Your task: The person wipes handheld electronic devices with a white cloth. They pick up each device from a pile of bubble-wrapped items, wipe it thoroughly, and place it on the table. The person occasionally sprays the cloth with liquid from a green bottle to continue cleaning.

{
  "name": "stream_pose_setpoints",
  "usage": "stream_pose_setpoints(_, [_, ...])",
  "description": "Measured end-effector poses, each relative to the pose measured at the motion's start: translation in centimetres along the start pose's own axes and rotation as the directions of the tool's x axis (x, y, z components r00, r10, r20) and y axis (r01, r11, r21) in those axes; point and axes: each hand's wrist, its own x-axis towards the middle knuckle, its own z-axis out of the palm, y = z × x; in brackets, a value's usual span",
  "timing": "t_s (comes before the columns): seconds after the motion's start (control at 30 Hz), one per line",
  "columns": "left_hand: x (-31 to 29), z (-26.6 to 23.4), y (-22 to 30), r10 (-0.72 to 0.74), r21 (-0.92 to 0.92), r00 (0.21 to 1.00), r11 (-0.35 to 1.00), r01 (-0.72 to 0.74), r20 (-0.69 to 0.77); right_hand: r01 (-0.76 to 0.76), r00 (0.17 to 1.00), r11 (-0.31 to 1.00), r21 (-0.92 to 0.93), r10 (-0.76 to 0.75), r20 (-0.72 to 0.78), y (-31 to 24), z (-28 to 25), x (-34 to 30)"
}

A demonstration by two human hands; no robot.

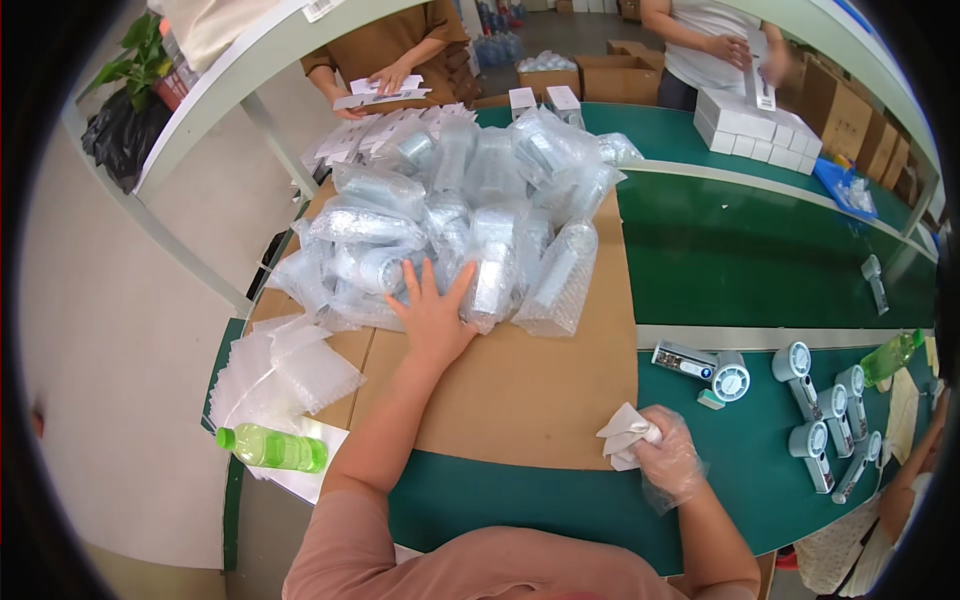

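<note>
My left hand (pixel 437 318) is bare, its fingers spread against the front of a pile of bubble-wrapped packages (pixel 493 270). Silvery and pale cylindrical items show through the wrap. My right hand (pixel 672 455), in a clear plastic glove, is closed around a crumpled white wipe (pixel 628 432) above the right edge of the cardboard sheet (pixel 520 410). Just beyond that hand on the green table lie a handheld fan (pixel 731 377) with a round pale-blue head and a small teal-and-white piece (pixel 711 399).
Bubble bags (pixel 285 370) lie stacked at left, behind a green bottle (pixel 270 449) on its side. Several more fans (pixel 808 440) lie at right on the green table (pixel 520 510). A conveyor belt (pixel 740 250) runs beyond. Across it, two people handle white boxes (pixel 745 125).
</note>
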Motion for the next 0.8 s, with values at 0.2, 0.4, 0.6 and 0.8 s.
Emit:
stream_pose_setpoints(0.2, [2.2,1.8,-0.3,-0.003,0.053,0.999,0.999,0.005,-0.034,0.013,0.999,0.999,-0.046,-0.010,0.054,-0.2,-0.9,-0.1])
stream_pose_setpoints(0.4, [4.6,3.5,-0.5,-0.023,0.085,0.999,0.996,0.027,-0.049,0.004,0.999,0.998,-0.058,-0.001,0.051,-0.2,-1.3,-0.1])
stream_pose_setpoints(0.6, [7.5,5.9,-1.7,-0.009,0.136,0.993,0.990,0.026,-0.119,0.025,0.998,0.998,-0.065,-0.021,0.063,0.8,-1.2,-0.1])
stream_pose_setpoints(0.8, [7.9,6.2,-1.1,0.009,0.093,0.992,0.996,0.003,-0.124,0.054,0.998,0.997,-0.063,-0.052,0.023,0.1,-1.0,-0.2])
